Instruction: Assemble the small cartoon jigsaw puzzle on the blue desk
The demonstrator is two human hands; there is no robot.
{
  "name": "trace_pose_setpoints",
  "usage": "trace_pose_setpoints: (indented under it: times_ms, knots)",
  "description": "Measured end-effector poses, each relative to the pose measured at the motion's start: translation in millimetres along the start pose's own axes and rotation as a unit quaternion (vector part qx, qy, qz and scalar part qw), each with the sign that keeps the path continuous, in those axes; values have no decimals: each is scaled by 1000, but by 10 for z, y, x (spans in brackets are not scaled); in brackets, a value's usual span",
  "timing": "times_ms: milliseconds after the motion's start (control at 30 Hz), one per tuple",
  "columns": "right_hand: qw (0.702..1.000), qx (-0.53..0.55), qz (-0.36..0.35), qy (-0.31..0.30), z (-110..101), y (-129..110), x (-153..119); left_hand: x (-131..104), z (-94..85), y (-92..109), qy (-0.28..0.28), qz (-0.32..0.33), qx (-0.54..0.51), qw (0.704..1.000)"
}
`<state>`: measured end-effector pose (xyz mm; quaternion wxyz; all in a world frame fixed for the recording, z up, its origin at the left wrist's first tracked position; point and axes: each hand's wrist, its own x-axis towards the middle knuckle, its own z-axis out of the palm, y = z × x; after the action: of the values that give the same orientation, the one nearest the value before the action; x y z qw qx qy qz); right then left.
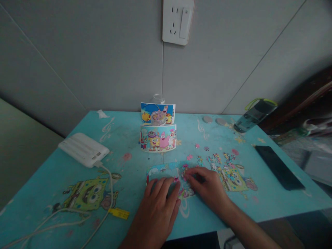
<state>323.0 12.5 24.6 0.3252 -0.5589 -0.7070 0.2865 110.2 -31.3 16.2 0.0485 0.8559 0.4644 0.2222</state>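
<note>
Pinched close together at the right part of a flat, rectangular, pale-blue and pink jigsaw puzzle, the fingers of the right hand; whether grasping a piece or not, cannot tell. On the lower left part of this puzzle, the left hand, palm down, fingers extended and relaxed, with nothing visibly grasped.

Just beyond the right hand, many small, multicoloured loose pieces, partly overlapping. Behind the puzzle, a glossy, blue rectangular card with cartoon figures. Farther out on the light-blue printed surface, a white, box-shaped power bank to the left and a black, flat, oblong object to the right.

Possible troubles, as a judgement: from uneven pressing by the left hand, a shift of joined parts; from forcing at a wrong angle, a bent edge; from careless sweep of the right hand, scattering of the loose pieces.
</note>
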Motion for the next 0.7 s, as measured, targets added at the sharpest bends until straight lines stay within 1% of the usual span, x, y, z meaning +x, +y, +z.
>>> trace_pose_setpoints:
  times_ms: [67, 133, 267, 400, 567, 700]
  knots:
    - [1000, -2, 2, -4, 7, -13, -2, 5, -8, 2, -12, 1, 7, 1000]
    - [1000, -5, -2, -6, 15, -19, -3, 1, -8, -10, -13, 10, 17, 1000]
    - [1000, -15, -16, -5, 28, -7, 0, -23, 8, -42, 26, 30, 34, 999]
    - [1000, -18, -14, -4, 31, -1, 2, -35, 35, -45, 48, 23, 32, 998]
    - [1000, -22, 0, 0, 31, -11, 6, -39, 64, -40, 36, 23, 8, 999]
    - [999, -28, -18, 5, 30, -11, 4, -38, 55, -38, 21, 19, -2, 1000]
